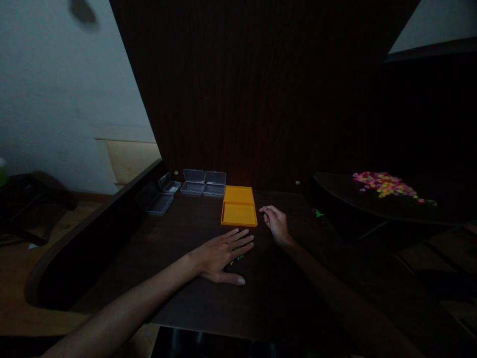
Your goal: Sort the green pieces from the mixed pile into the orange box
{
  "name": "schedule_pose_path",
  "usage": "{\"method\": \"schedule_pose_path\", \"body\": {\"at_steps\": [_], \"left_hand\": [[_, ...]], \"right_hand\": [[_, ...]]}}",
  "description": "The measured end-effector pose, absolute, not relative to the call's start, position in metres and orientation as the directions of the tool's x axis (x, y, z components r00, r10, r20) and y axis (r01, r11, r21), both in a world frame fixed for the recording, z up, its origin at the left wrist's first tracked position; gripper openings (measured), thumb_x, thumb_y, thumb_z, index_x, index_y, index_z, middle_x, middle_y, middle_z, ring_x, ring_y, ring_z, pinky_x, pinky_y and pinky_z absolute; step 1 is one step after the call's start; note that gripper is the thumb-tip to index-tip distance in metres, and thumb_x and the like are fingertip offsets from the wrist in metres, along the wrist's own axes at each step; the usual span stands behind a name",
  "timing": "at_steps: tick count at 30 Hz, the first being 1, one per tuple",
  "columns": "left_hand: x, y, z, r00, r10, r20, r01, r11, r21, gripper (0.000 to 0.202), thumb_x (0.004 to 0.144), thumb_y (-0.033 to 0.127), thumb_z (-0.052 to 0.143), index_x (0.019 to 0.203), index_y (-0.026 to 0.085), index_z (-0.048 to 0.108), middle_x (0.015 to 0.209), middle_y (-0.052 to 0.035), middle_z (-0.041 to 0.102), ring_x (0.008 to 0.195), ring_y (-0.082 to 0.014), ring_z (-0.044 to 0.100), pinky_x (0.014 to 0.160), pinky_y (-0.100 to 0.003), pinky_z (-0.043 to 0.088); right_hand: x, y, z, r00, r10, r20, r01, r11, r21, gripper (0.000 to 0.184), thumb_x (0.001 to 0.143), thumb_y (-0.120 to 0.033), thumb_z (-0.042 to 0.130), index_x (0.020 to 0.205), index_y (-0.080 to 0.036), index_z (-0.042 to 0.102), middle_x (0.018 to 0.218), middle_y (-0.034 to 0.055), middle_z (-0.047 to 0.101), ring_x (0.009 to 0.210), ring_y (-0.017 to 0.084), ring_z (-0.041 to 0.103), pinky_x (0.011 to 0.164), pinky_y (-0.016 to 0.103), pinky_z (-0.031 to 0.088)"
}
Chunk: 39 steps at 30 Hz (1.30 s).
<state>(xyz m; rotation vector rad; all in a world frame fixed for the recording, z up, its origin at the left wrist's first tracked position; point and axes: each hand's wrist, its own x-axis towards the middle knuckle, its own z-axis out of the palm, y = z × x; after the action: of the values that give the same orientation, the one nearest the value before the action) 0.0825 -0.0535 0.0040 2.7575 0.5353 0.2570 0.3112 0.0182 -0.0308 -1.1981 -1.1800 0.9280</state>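
Observation:
My left hand (223, 253) lies palm down on the dark table with its fingers spread. Small green and yellow pieces (239, 257) show between its thumb and forefinger, partly hidden by the hand. Just beyond its fingertips is an open yellow box (239, 215) with two shallow halves; I can make out nothing inside. At the box's right side, apart from it, my right hand (276, 224) has its fingers curled together as in a pinch. Whatever may be between those fingertips is too small or hidden to make out.
Several clear plastic boxes with raised lids, one of them a clear box (214, 189), stand at the back left. A heap of colourful small pieces (387, 185) lies on a dark surface at the right. Green bits (318, 213) lie near the table's right side. Dark panels (93, 238) border the left and back.

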Motion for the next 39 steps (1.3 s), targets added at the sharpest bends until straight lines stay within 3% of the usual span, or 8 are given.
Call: {"method": "schedule_pose_path", "body": {"at_steps": [7, 19, 30, 39], "left_hand": [[0.083, -0.055, 0.003, 0.926, 0.372, 0.067, 0.332, -0.884, 0.33, 0.083, 0.091, 0.063, 0.046, 0.154, 0.015, 0.021, 0.159, -0.0134, 0.017, 0.148, -0.03, 0.014, 0.122, -0.048, 0.011], [0.087, -0.06, 0.004, 0.937, 0.328, 0.118, 0.274, -0.902, 0.332, 0.079, 0.092, 0.059, 0.047, 0.154, 0.018, 0.021, 0.158, -0.0144, 0.018, 0.147, -0.0309, 0.015, 0.121, -0.05, 0.016], [0.082, -0.051, -0.003, 0.9, 0.408, 0.154, 0.344, -0.881, 0.323, 0.085, 0.092, 0.059, 0.048, 0.155, 0.013, 0.015, 0.159, -0.0173, 0.011, 0.148, -0.0313, 0.011, 0.12, -0.048, 0.018], [0.081, -0.049, -0.005, 0.907, 0.39, 0.158, 0.326, -0.889, 0.323, 0.08, 0.09, 0.062, 0.05, 0.153, 0.02, 0.025, 0.16, -0.0126, 0.015, 0.148, -0.0314, 0.013, 0.121, -0.05, 0.013]], "right_hand": [[0.313, 0.019, -0.033, 0.23, 0.945, 0.232, 0.08, 0.219, -0.972, 0.038, 0.071, -0.055, 0.057, 0.068, -0.017, 0.063, 0.048, -0.0047, 0.04, 0.046, 0.01, 0.036, 0.045, 0.024, 0.027], [0.312, 0.008, -0.027, 0.29, 0.899, 0.329, 0.238, 0.266, -0.934, 0.034, 0.077, -0.05, 0.051, 0.069, -0.018, 0.062, 0.048, -0.0037, 0.042, 0.047, 0.011, 0.039, 0.047, 0.025, 0.028], [0.311, 0.005, -0.022, 0.286, 0.897, 0.337, 0.249, 0.27, -0.93, 0.03, 0.074, -0.044, 0.051, 0.067, -0.018, 0.063, 0.046, -0.0035, 0.043, 0.047, 0.012, 0.04, 0.048, 0.025, 0.03], [0.31, 0.004, -0.024, 0.276, 0.893, 0.355, 0.282, 0.277, -0.918, 0.026, 0.071, -0.041, 0.049, 0.063, -0.019, 0.062, 0.047, -0.0027, 0.047, 0.046, 0.012, 0.041, 0.048, 0.025, 0.031]]}}
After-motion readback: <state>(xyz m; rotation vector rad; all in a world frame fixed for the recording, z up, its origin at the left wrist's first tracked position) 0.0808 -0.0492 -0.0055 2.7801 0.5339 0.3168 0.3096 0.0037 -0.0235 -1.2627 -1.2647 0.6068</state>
